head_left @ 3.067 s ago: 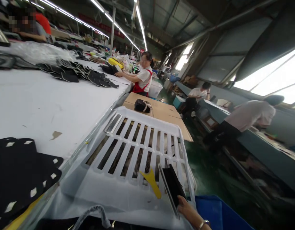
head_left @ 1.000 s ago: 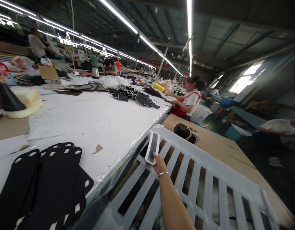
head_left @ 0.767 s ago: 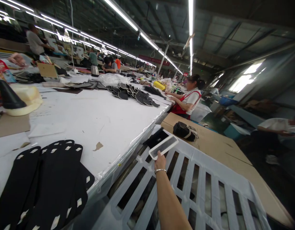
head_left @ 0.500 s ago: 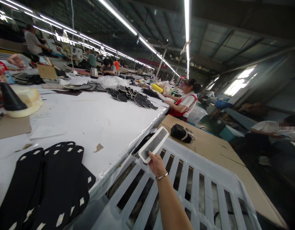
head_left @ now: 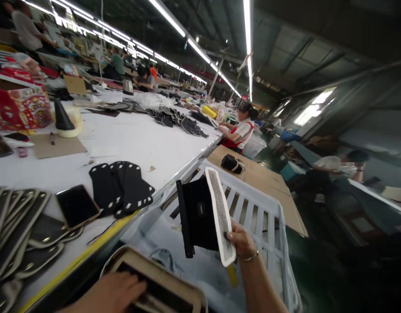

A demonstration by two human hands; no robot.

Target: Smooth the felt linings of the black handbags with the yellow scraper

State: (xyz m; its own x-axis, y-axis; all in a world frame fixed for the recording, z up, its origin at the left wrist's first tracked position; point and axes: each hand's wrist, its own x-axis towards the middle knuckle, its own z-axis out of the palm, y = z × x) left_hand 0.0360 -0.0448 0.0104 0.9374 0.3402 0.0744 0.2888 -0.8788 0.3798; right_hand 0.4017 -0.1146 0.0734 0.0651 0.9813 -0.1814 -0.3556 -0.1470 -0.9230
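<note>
My right hand (head_left: pixel 241 239) is closed on a flat white-edged grey panel (head_left: pixel 220 215) together with a black fabric piece (head_left: pixel 197 215), held up over a white slatted plastic crate (head_left: pixel 252 208). At the bottom edge my left hand (head_left: pixel 111 293) rests with fingers flat on a tan-rimmed bag part (head_left: pixel 161 282). A stack of black cut pieces with white notches (head_left: pixel 122 187) lies on the white table (head_left: pixel 128 139) to the left.
A phone (head_left: pixel 77 205) and several grey-edged panels (head_left: pixel 14 230) lie on the table's near end. A black cone on a foam block (head_left: pixel 64 117) and a red box (head_left: pixel 19 106) stand further back. A cardboard-topped table (head_left: pixel 252 174) and seated workers are beyond.
My right hand has drawn the white-edged panel back towards me, now with a black piece alongside. The view has swung down and left, and my left hand has come into sight.
</note>
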